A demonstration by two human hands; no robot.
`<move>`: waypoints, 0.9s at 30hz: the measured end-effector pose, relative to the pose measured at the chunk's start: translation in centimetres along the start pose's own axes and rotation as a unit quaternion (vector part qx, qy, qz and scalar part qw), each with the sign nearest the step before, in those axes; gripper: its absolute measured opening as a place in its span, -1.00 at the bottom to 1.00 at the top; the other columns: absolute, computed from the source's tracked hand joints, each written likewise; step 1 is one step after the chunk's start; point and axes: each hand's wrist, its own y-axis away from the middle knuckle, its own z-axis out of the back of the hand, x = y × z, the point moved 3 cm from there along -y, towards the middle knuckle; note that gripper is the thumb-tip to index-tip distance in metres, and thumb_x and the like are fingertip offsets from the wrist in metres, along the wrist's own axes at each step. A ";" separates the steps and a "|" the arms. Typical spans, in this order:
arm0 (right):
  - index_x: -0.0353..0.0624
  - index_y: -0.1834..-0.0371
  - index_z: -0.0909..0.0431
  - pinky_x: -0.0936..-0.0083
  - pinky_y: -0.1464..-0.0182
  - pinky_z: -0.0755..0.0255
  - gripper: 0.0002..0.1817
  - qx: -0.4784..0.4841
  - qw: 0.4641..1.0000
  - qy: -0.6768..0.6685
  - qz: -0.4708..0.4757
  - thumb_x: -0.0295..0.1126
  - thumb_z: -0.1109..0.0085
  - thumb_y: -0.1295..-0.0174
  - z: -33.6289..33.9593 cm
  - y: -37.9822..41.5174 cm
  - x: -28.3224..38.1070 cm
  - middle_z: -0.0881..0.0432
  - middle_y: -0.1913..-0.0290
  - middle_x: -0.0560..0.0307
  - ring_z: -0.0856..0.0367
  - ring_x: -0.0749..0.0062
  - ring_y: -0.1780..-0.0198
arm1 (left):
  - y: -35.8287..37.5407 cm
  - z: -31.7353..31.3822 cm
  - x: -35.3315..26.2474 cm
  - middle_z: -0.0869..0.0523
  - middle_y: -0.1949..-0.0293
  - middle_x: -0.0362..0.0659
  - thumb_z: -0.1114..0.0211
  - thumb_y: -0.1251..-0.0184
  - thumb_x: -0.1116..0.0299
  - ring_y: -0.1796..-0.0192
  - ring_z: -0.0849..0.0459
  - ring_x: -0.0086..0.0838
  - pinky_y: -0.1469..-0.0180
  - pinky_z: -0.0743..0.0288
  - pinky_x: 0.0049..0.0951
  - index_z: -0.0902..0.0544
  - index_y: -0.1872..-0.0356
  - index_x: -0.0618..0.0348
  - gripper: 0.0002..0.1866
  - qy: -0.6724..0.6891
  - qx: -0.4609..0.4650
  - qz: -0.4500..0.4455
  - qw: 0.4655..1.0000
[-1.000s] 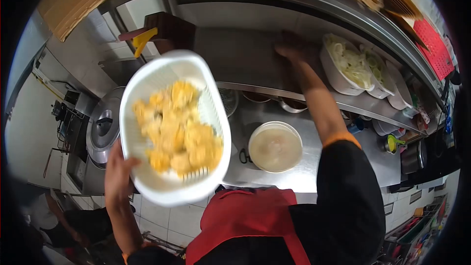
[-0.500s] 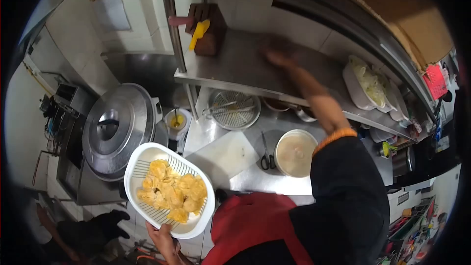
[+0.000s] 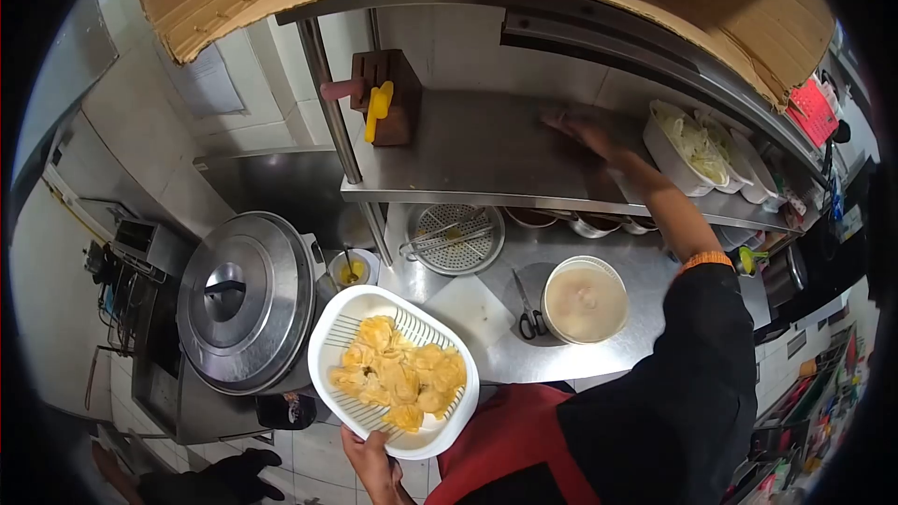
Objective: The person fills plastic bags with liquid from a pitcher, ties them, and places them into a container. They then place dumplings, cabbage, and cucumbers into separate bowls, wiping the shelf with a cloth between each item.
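My left hand (image 3: pixel 369 458) is closed on the near rim of a white slotted plastic basket (image 3: pixel 327 341). Yellow-orange fried dumpling-like pieces (image 3: pixel 398 376) lie in a heap inside it. The basket is held in front of the counter's edge, by my red apron. My right hand (image 3: pixel 582 136) rests on the steel shelf (image 3: pixel 486 145), fingers stretched out over the bare metal; nothing shows in it. To its right stands a white tub (image 3: pixel 683 151) of shredded pale green vegetable.
A large lidded pot (image 3: pixel 248 304) stands left. Scissors (image 3: pixel 530 318) and a bucket of pale liquid (image 3: pixel 586 301) sit on the counter, near a white cutting board (image 3: pixel 472 313). On the shelf is a knife block (image 3: pixel 398 98). Another person's legs (image 3: pixel 215 482) show lower left.
My right hand has slid to the right along the shelf. My left hand, with the basket, appears farther right in view, partly because the camera has tilted upward.
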 end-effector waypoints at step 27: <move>-0.11 -0.23 -0.44 0.37 -0.27 -0.34 -0.52 0.003 0.984 0.173 -0.039 -0.08 0.07 -0.35 -12.3 -17.7 -7.0 -0.57 -0.11 0.06 -0.48 0.34 -0.23 | 6.4 3.6 0.2 -0.60 0.15 0.03 0.01 0.11 0.74 0.17 -0.64 -0.32 0.07 -0.55 -0.42 -0.41 0.02 0.39 -0.52 -0.005 -0.148 0.053 0.988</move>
